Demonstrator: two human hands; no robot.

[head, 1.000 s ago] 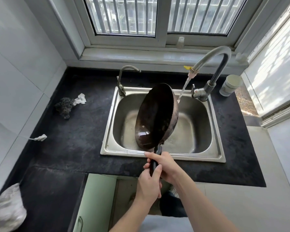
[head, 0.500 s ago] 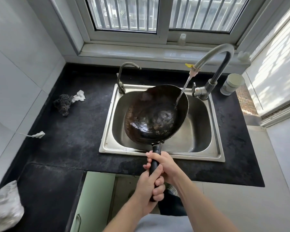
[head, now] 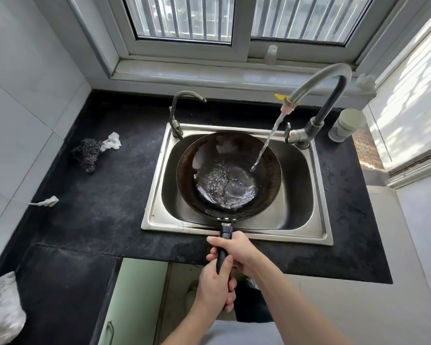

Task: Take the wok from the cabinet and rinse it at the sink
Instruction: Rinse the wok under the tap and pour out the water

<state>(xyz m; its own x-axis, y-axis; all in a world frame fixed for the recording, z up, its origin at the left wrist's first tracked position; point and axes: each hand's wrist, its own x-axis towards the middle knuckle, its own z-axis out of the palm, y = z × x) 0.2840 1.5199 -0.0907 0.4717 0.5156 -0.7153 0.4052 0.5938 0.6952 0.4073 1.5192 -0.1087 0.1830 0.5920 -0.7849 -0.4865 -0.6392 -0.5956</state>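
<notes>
Both hands, left hand (head: 215,282) and right hand (head: 237,252), grip the wok (head: 229,170) handle at six o'clock; the faucet (head: 316,95) at one o'clock streams water into it over the sink (head: 319,220).

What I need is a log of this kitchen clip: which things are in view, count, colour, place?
wok: 1, dark, held over the sink, water pooled inside
sink: 1, steel, set in the black counter
tall faucet: 1, grey, sink's back right, running
small tap: 1, dark, sink's back left
scouring pad: 1, dark grey, counter left of sink
rag: 1, white, touching the scouring pad
jar: 1, pale, counter right of the tall faucet
cabinet door: 1, pale green, below the counter
left hand: 1, grips the wok handle's end
right hand: 1, grips the handle nearer the wok
</notes>
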